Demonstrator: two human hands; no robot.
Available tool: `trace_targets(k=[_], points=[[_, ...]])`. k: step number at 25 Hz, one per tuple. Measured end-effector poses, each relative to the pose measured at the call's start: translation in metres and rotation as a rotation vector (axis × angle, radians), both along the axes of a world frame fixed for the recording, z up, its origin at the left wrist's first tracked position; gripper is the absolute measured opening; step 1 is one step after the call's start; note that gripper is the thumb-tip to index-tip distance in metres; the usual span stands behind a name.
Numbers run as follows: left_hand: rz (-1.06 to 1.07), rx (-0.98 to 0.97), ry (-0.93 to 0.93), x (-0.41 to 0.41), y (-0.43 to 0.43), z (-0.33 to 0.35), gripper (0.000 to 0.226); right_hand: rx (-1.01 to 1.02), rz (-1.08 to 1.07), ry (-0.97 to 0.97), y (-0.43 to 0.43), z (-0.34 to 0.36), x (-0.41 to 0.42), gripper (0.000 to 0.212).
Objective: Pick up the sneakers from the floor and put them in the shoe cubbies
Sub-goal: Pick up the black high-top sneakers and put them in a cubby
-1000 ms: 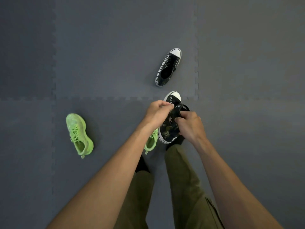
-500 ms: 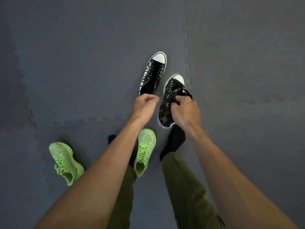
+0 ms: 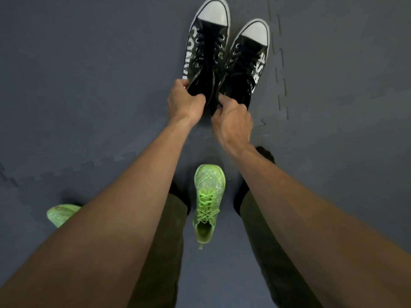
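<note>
- Floor [image 3: 89, 85]: dark grey foam mats w/ jigsaw-edge seams, fills the whole view; one seam runs vertically at upper right, another crosses at mid-left.
- Person's bare forearms reach fwd from the bottom corners; olive trousers [image 3: 169, 241] and black socks [image 3: 265, 155] show between and under them.
- Left black sneaker [image 3: 206, 47]: high-top, white toe cap pointing away to top of frame, white lettering down its outer side, black laces. Held at the heel end by the left hand; can't tell if the sole touches the floor.
- Right black sneaker [image 3: 246, 63]: same style, white toe cap, white lettering on its right side. Sits just beside the other one, about parallel, toe a bit lower in frame. Held at the collar by the right hand.
- Green sneaker [image 3: 208, 201]: neon green w/ pale speckles and green laces, lying on the floor between the person's legs, toe pointing away, well apart from the black pair.
- 2nd green sneaker [image 3: 62, 213]: lower left on the floor, mostly hidden behind the left forearm, only one end visible.
- Left hand [image 3: 182, 101]: fingers clenched on the rear collar of the left black sneaker, thumb on top edge.
- Right hand [image 3: 233, 121]: fingers curled tight on the collar of the right black sneaker, knuckles up.
- Shoe cubbies not in view.
</note>
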State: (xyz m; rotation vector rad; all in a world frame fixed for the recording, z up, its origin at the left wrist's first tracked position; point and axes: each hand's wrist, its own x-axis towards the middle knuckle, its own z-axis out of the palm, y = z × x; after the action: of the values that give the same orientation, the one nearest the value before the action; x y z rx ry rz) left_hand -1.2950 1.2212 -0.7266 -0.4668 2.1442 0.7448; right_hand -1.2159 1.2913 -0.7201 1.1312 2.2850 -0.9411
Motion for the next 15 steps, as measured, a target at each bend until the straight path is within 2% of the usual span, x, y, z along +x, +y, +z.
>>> trace_targets(k=[3, 7, 8, 10, 12, 15], points=[[-0.019, 0.021, 0.011, 0.004, -0.005, -0.012, 0.048, -0.118, -0.066, 0.018, -0.023, -0.012, -0.001, 0.029], [0.013, 0.047, -0.002, 0.003, -0.006, -0.019, 0.046, -0.271, -0.253, -0.030, -0.017, -0.010, -0.011, 0.017], [0.029, 0.056, -0.001, 0.003, -0.008, -0.020, 0.044, -0.290, -0.317, -0.048, -0.015, -0.010, -0.014, 0.019], [0.048, 0.061, 0.016, 0.003, -0.012, -0.019, 0.040, -0.297, -0.423, -0.104, -0.013, -0.011, -0.021, 0.031], [0.031, 0.057, 0.050, 0.008, -0.015, -0.016, 0.039, -0.278, -0.419, -0.205, -0.012, -0.016, -0.030, 0.042], [-0.018, 0.084, 0.037, 0.016, -0.016, -0.005, 0.036, -0.242, -0.395, -0.315, -0.012, -0.016, -0.037, 0.040]])
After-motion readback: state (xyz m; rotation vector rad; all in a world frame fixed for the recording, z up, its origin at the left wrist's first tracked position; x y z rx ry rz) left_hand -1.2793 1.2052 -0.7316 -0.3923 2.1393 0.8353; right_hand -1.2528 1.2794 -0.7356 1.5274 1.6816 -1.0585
